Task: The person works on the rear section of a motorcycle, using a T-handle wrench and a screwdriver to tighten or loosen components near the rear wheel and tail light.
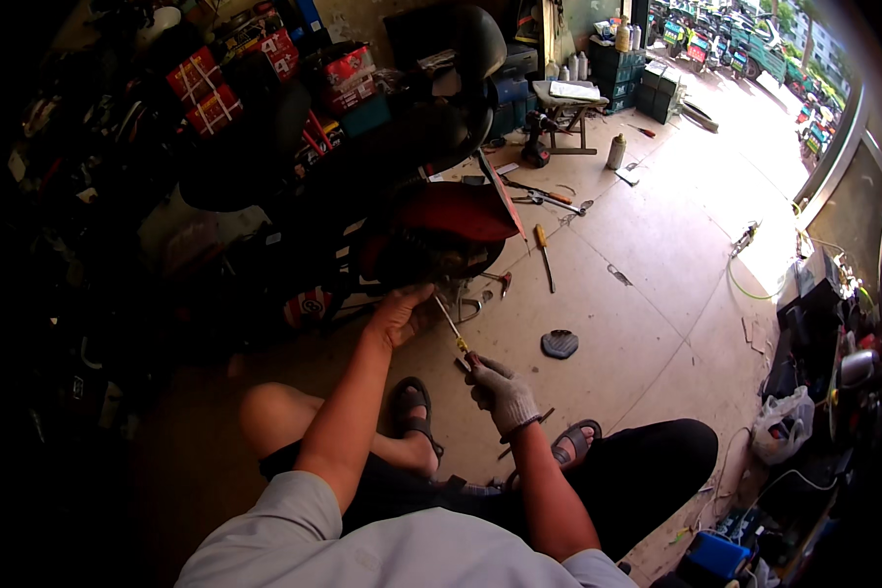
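So, quick rundown of the scooter job:

Right hand: gloved right hand [501,391] is closed around the yellow-and-black handle of a long screwdriver [454,333], wrist cocked up, forearm coming in from the lower edge over the black-trousered knee.

Left hand: bare left hand [400,316] is stretched forward, arm nearly straight, fingers curled against the underside of the red scooter [451,220]. Can't tell whether it grips a part or just braces there.

Screwdriver: shaft slants up and left from the glove, tip reaching into the dark works under the red panel, just beside the left hand.

Doing it well: I'd say keep the shaft in line with the fastener, push in before turning, and let the bare hand steady the part so the tip doesn't slip out.

Watch out: tip sits close to the bare fingers, so a slip could jab them.

Floor: another screwdriver [543,253], pliers [551,199] and a dark oval cover [560,344] lie on the tiles nearby.

Feet: sandals [412,407] planted between the knees, person sitting low.
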The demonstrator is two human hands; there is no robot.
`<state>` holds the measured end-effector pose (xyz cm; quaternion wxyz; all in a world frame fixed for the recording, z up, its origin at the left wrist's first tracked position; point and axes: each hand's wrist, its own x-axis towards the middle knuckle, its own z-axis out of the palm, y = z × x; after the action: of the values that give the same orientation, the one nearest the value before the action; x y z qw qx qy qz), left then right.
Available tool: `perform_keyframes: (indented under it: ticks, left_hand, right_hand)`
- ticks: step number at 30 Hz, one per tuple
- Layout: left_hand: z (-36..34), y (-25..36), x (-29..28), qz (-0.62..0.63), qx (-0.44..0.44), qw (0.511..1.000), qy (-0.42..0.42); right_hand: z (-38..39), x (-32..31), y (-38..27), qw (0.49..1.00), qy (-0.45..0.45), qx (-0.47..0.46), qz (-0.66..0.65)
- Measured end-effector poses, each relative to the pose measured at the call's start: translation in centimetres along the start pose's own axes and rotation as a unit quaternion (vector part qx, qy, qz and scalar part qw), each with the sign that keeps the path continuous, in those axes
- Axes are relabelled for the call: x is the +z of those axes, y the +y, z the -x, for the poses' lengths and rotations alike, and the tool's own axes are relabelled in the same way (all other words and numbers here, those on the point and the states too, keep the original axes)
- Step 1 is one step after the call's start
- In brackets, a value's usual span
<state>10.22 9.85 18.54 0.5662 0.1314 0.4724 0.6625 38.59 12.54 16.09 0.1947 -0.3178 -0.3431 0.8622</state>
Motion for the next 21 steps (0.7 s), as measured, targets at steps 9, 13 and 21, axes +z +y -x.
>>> perform_keyframes:
  ticks: [9,13,21]
  left_hand:
    - [0.3,0.3,1.0,-0.003,0.005,1.0,0.004]
    - [0.5,0.5,0.9,0.013,0.009,1.0,-0.002]
    - [0.5,-0.3,1.3,-0.03,0.024,0.999,0.026]
  right_hand:
    - [0.2,1.1,1.0,0.999,0.025,-0.021,0.012]
    - [0.4,1.8,1.0,0.993,0.048,-0.069,0.078]
    - [1.5,2.4,1.6,0.985,-0.03,0.063,-0.158]
